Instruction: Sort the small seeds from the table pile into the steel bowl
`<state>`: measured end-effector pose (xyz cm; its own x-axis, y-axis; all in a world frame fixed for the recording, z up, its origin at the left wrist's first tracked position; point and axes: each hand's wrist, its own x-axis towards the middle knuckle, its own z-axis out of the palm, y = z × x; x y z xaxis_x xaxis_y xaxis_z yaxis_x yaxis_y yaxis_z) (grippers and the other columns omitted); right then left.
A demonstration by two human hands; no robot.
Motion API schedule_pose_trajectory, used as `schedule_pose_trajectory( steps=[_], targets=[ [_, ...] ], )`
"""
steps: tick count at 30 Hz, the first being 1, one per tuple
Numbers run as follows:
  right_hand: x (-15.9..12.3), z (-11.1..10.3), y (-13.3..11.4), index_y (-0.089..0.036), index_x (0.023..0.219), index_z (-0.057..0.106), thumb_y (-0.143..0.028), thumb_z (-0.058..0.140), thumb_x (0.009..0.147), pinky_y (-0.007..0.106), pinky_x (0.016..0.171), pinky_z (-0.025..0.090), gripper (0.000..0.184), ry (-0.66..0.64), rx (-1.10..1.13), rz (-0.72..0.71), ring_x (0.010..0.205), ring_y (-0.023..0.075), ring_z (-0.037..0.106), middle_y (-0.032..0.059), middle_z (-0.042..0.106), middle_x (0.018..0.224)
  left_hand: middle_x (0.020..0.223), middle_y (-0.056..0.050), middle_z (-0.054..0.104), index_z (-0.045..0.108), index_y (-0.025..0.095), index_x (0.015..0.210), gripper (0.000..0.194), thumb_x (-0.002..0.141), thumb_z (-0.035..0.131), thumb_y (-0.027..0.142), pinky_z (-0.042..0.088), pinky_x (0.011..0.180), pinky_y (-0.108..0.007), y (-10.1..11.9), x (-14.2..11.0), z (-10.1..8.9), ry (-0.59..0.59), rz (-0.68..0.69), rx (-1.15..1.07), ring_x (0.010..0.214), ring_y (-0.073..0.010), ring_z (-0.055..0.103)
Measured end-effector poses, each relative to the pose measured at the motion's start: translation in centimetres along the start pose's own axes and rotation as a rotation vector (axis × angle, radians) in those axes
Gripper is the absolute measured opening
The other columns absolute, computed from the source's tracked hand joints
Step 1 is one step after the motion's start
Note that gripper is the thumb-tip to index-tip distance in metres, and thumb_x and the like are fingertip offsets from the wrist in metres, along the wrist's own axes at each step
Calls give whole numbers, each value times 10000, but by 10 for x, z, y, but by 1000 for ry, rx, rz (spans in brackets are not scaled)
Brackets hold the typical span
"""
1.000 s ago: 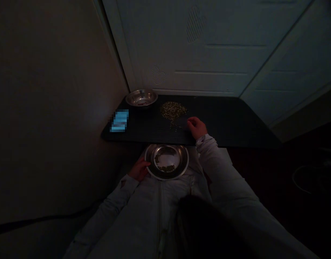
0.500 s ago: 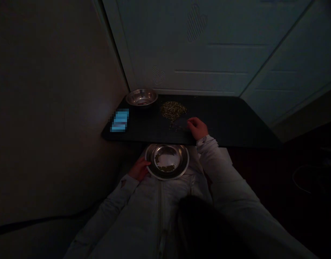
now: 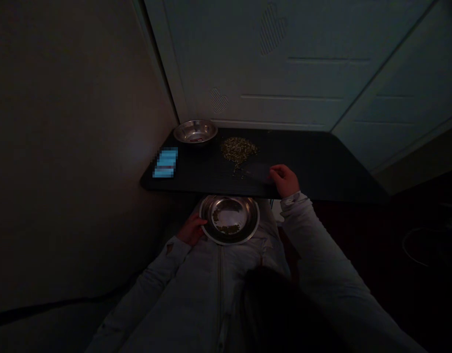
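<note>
Resting my curled right hand [image 3: 284, 180] beside a dark flat piece [image 3: 257, 172], grip unclear, with the grain pile [image 3: 239, 150] just ahead. My left hand [image 3: 191, 229] clasps the rim of the steel bowl [image 3: 230, 241].

no readable text or labels

The seed pile [image 3: 239, 150] sits between the right hand [image 3: 284, 180] and the steel bowl [image 3: 195, 132] (door [image 3: 277, 63] behind both).

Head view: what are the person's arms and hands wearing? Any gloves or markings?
Both arms wear long pale sleeves of a zip-front jacket; the left sleeve has a small dark mark near its cuff. The left hand and right hand are bare.
</note>
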<state>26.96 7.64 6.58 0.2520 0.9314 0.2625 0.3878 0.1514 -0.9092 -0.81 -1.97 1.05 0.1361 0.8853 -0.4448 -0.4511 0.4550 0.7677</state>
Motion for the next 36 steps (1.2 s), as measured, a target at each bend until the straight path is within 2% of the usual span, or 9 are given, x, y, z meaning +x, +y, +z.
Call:
schedule_pose_trajectory(
  steps=[11, 18, 27, 36],
  targets=[
    [-2, 1, -1, -201, 753, 565, -348, 501, 695, 281, 613, 411, 170, -112, -149, -87, 610, 144, 550, -11, 586, 611, 771, -22, 662, 629, 160, 867, 374, 500, 654, 91, 441, 706, -287, -2, 2, 0, -8, 21, -27, 757, -184, 596],
    [-4, 4, -1, -206, 762, 562, -343, 506, 697, 292, 645, 421, 162, -192, -131, -108, 635, 147, 573, -13, 610, 634, 765, -24, 661, 629, 165, 880, 383, 503, 653, 101, 444, 703, -291, -1, 3, -1, -7, 12, -6, 781, -197, 600],
    [-3, 2, 0, -191, 751, 552, -361, 499, 683, 273, 601, 410, 191, -117, -48, -66, 608, 140, 551, -7, 587, 613, 752, -23, 665, 634, 158, 850, 359, 501, 645, 75, 455, 679, -286, -1, 2, 0, 19, 10, -25, 762, -198, 604],
    [-3, 3, -1, -198, 723, 539, -336, 492, 677, 266, 602, 387, 153, -155, -110, -61, 594, 135, 537, -15, 579, 607, 731, -15, 664, 638, 158, 840, 337, 516, 633, 67, 457, 657, -270, 0, 2, 1, 13, 0, -30, 714, -172, 601]
  ],
)
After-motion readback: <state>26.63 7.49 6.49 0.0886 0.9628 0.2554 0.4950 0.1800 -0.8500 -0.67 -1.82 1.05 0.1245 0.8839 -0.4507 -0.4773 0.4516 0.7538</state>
